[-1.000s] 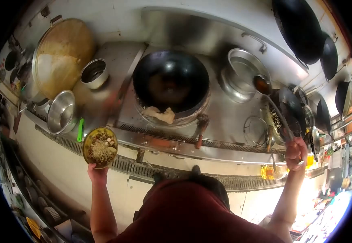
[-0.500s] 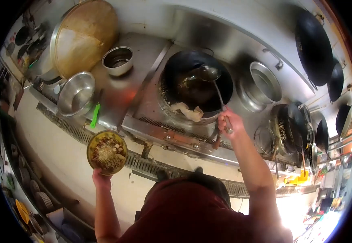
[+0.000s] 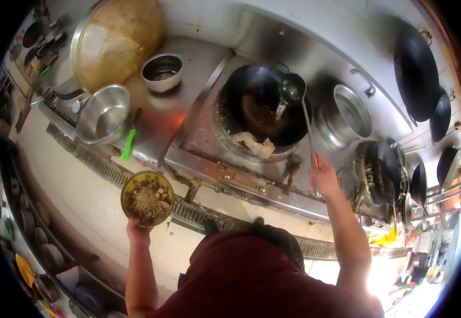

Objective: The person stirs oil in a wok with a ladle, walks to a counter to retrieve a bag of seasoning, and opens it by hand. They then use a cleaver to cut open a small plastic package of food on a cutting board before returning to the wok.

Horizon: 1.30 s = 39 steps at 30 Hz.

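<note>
While your left hand (image 3: 138, 231) grips a round yellow bowl (image 3: 156, 219), your right hand (image 3: 323, 176) holds a long-handled metal ladle (image 3: 294, 89) over a round black wok (image 3: 236, 98).

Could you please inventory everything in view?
wok: 1, black, centre
ladle: 1, silver, over wok
cloth: 1, pale, wok's rim
brush: 1, brown, beside wok
bowl: 1, yellowish, front left
basin: 1, silver, left
tool: 1, green handle, beside basin
lid: 1, tan, behind basin
small pot: 1, pale, beside lid
metal pot: 1, silver, right of wok
hanging pans: several, black, upper right
stacked plates: several, pale, lower left
edges: otherwise unclear
left hand: 1, holding bowl
right hand: 1, gripping ladle
</note>
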{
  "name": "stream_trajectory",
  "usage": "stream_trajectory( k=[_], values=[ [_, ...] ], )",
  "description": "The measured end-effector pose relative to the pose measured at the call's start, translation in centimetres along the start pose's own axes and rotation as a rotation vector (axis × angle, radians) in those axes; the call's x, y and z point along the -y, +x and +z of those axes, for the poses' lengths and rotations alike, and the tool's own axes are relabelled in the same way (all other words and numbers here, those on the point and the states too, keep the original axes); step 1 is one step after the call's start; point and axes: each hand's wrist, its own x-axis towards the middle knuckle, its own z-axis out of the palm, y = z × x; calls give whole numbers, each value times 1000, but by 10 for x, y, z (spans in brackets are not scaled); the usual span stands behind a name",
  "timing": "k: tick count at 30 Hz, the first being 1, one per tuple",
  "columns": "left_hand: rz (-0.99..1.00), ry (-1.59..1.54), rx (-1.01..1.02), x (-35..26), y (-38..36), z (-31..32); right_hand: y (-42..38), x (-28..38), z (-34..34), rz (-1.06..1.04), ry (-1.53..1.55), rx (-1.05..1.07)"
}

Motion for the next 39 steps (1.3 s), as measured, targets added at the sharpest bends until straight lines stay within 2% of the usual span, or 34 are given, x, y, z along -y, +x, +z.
stream_trajectory(
  k=[3, 5, 6, 8, 9, 11, 12, 14, 15, 17, 18, 20, 21, 23, 24, 27, 28, 33, 35, 36, 38, 39],
  values=[
    [-21, 25, -9, 2, 3, 11, 4, 6, 7, -30, -137, -26],
    [-35, 41, 5, 4, 4, 18, 14, -20, 10, -307, -356, -195],
    [-31, 37, 13, 6, 4, 21, 12, -26, 12, -304, -355, -198],
    [-29, 34, 19, 9, 4, 24, 8, -38, 16, -410, -628, -305],
    [-41, 32, 28, 12, 3, 24, 4, -33, 13, -406, -626, -307],
    [-56, 38, 43, 18, 3, 28, -4, -21, 4, -267, -450, -83],
    [-65, 43, 50, 20, 3, 29, -2, -29, 6, -261, -444, -87],
    [-75, 55, 60, 24, 1, 34, 6, -47, 15, -147, -208, 11],
    [-74, 60, 56, 25, -1, 38, 4, -44, 16, -145, -203, 9],
    [-67, 74, 57, 28, -4, 48, 0, -36, 13, 123, 312, 100],
    [-59, 76, 46, 29, -8, 57, 2, -41, 3, 124, 325, 97],
    [-53, 90, 43, 31, -11, 72, 7, -57, -30, 358, 1216, 280],
    [-40, 76, 46, 34, -12, 78, 5, -66, -44, 356, 1227, 273],
    [-28, 68, 51, 42, -16, 90, -5, -85, -70, 211, 1637, 698],
    [-24, 52, 51, 45, -17, 95, -13, -88, -83, 209, 1643, 695],
    [-11, 24, 72, 56, -15, 104, -41, -83, -137, 107, 1773, 573],
    [25, 57, 105, 59, -17, 112, -47, -83, -161, 7, 1784, 535],
    [139, 28, 214, 80, -31, 153, -55, -134, -281, -316, 1697, 283],
    [157, -20, 349, 90, -37, 173, -52, -160, -329, -277, 1403, -75],
    [186, 10, 322, 94, -41, 183, -46, -173, -353, -286, 1399, -116],
    [183, 23, 222, 101, -37, 177, -30, -202, -391, -28, 977, -557],
    [189, 13, 204, 105, -39, 178, -22, -222, -405, -25, 981, -570]
  ],
)
